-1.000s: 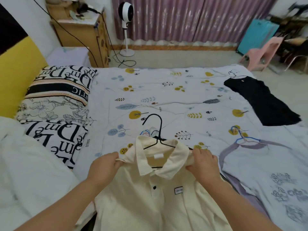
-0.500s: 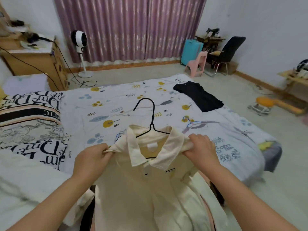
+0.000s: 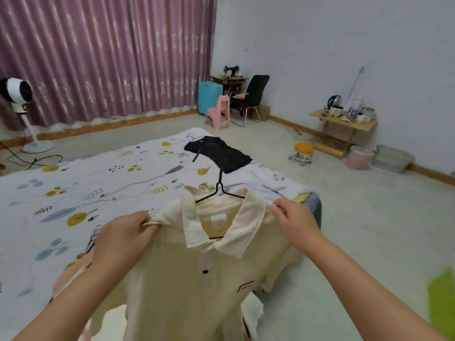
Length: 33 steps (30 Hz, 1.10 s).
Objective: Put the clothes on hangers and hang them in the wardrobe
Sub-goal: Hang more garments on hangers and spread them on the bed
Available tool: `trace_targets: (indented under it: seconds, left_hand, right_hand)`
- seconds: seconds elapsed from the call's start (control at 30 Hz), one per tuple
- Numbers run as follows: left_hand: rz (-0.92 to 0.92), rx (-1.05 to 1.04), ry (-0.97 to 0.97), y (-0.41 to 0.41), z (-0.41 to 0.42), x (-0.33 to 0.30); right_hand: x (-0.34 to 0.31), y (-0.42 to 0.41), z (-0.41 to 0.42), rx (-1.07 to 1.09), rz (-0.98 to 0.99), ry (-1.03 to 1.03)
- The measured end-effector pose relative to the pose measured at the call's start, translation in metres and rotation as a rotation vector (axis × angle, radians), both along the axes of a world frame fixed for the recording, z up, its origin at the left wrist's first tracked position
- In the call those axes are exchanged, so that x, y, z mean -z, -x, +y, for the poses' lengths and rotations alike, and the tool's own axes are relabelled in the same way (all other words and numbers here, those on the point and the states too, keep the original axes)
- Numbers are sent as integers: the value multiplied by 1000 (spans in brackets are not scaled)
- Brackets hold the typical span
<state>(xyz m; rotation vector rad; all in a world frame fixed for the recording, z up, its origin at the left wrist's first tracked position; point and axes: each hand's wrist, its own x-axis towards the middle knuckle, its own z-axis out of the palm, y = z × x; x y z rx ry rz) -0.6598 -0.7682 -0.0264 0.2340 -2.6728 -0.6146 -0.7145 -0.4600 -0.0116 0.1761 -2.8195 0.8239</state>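
Observation:
A cream polo shirt (image 3: pixel 177 279) hangs on a black wire hanger (image 3: pixel 219 185), lifted in front of me above the bed's edge. My left hand (image 3: pixel 123 237) grips the shirt's left shoulder, and my right hand (image 3: pixel 295 222) grips its right shoulder. The hanger's hook points up and to the left, and its lower bar shows inside the collar. A black garment (image 3: pixel 221 156) on a hanger lies on the far corner of the bed (image 3: pixel 98 183). No wardrobe is in view.
Purple curtains (image 3: pixel 98 57) cover the far wall, with a standing fan (image 3: pixel 19 107) at the left. A blue suitcase (image 3: pixel 209 97), pink chair (image 3: pixel 220 113), black chair (image 3: pixel 253 94), orange stool (image 3: pixel 304 153), wooden side table (image 3: pixel 344 126) and buckets (image 3: pixel 359 157) stand around the bare floor on the right.
Both hands have lifted the shirt off the bed. My view has swung to the right, from the pillows and nightstand toward the room's right wall and floor.

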Motion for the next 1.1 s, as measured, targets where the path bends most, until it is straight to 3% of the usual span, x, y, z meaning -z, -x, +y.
trace_targets:
  seconds: [0.4,0.6,0.87,1.1]
  left_hand:
    - [32,127,-9,38,196,-13]
    - [-148,283,-10,87,240,0]
    - [-263,449,-172,183,281,27]
    - [-333,454,-184,251,321,39]
  right_hand:
    - [-9,25,205,105,58,33]
    - [-3,65,252,180,96,14]
    - [9,157,298,242,95,-61]
    - [35,235,342,285,36,-50]
